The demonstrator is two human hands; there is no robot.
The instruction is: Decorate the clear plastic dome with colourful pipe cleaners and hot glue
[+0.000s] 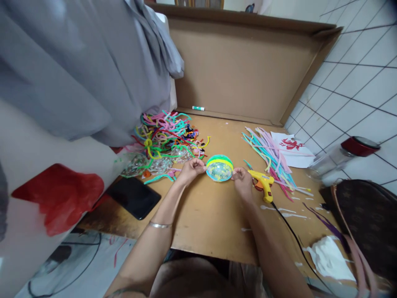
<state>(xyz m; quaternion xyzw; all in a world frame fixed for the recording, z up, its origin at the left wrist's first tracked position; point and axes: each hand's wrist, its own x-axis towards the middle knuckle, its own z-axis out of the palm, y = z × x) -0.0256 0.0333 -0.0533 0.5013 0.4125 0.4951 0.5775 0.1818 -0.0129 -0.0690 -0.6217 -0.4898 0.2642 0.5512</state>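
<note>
A clear round ornament [219, 170] rimmed with blue, green and yellow pipe cleaners sits between both hands on the cardboard work surface [214, 215]. My left hand [191, 169] pinches its left edge. Gripping the ornament's right edge is my right hand [242, 182]. A yellow glue gun [263, 184] lies just right of my right hand, its black cord [291, 234] trailing toward me.
A tangled heap of coloured pipe cleaners [166, 134] and clear shells lies at the left, straight pipe cleaners [269, 155] at the right. A black phone [134, 197], a red-lidded jar [341, 159], a brown bag [366, 219], white tissue [328, 256] and a marker [198, 108] are around. Grey cloth [77, 66] hangs on the left.
</note>
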